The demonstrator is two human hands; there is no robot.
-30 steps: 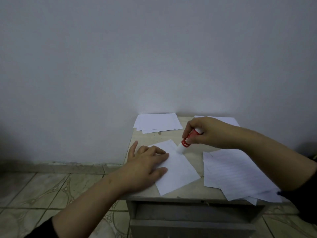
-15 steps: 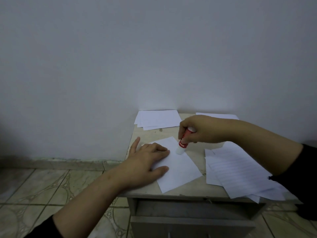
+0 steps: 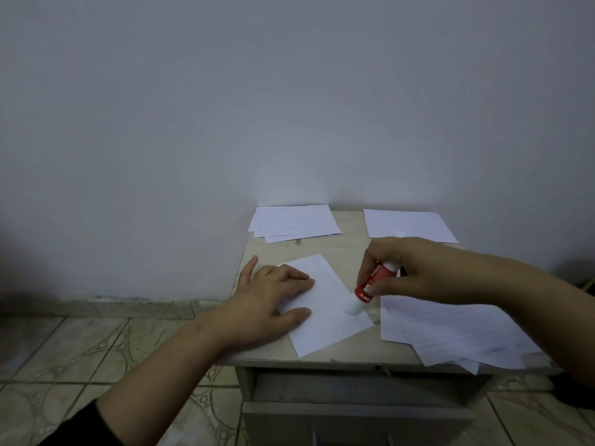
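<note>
1. Left hand (image 3: 273,300), fingers flat, pins the sheet (image 3: 325,320) at 9 o'clock, likely to stop it sliding on the table (image 3: 322,249).
2. Right hand (image 3: 425,272) grips the glue stick (image 3: 370,286), tip on the sheet's 3 o'clock edge.

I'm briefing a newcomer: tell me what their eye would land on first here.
The red glue stick stands out, gripped by the right hand, its white tip on the right edge of a white sheet on the table. The left hand presses flat on its left side. Paper piles lie at the back and right.
</note>
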